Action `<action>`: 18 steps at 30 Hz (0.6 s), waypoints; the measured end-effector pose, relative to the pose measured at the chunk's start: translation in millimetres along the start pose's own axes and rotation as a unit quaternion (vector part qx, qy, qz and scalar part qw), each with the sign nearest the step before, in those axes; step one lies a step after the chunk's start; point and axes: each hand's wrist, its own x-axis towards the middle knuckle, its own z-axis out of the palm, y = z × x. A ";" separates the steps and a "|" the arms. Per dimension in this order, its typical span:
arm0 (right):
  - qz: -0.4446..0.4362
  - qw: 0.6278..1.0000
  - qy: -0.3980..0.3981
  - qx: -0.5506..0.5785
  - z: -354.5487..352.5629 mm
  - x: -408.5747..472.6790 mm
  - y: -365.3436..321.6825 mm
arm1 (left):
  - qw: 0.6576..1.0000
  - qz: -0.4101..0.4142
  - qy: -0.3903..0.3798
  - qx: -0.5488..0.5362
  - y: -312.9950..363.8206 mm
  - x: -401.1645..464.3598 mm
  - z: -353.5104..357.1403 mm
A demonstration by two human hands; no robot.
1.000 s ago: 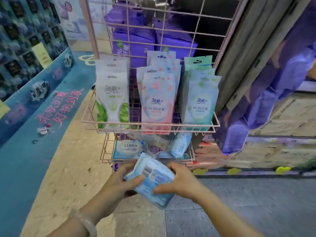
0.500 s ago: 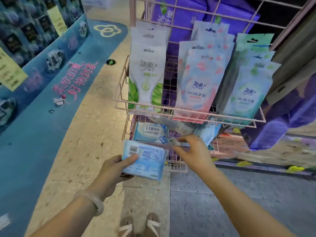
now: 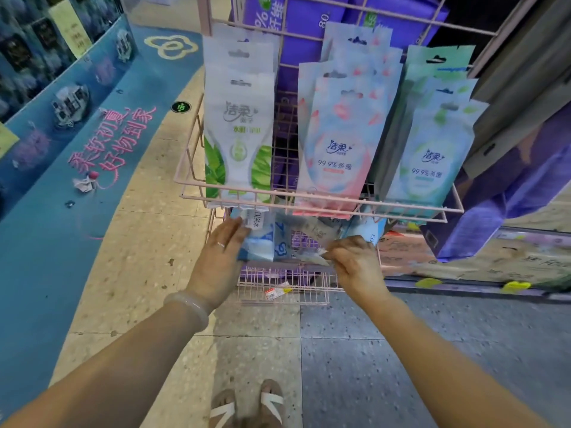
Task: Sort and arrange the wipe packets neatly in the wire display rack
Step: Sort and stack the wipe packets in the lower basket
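**Inspector:** Which step was in hand?

**Assistant:** Restocking the lower basket of the wire display rack. The left hand held a blue wipe packet at its fingertips, fingers fairly straight along the packet's left edge, easing it in on end beneath the upper shelf's front rail.

**Inspector:** And the other?

**Assistant:** The right hand pinched the edge of a pale packet lying slanted in the same basket, just left of its knuckles. Whether it was lifting or only steadying, I could not tell.

**Inspector:** Stock above the hands?

**Assistant:** Three hanging rows: green-leaf packets, pink packets and mint packets, all upright and in order.

**Inspector:** The next move?

**Assistant:** In my judgement, seating the blue packet flush beside its neighbours, then squaring the slanted one. The low rail leaves little room; packets could snag on the wire.
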 end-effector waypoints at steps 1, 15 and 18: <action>-0.005 1.000 0.011 0.028 -1.7 -3.3 5.0 | 0.998 0.010 -0.053 0.045 -1.8 -3.9 7.7; 0.270 0.814 0.166 0.486 -19.3 -18.1 -25.0 | 0.957 -0.099 -0.062 -0.265 77.1 -22.4 10.1; 0.317 0.756 0.130 0.558 -19.4 -28.0 -35.8 | 0.916 -0.155 -0.130 -0.347 78.1 -16.4 3.7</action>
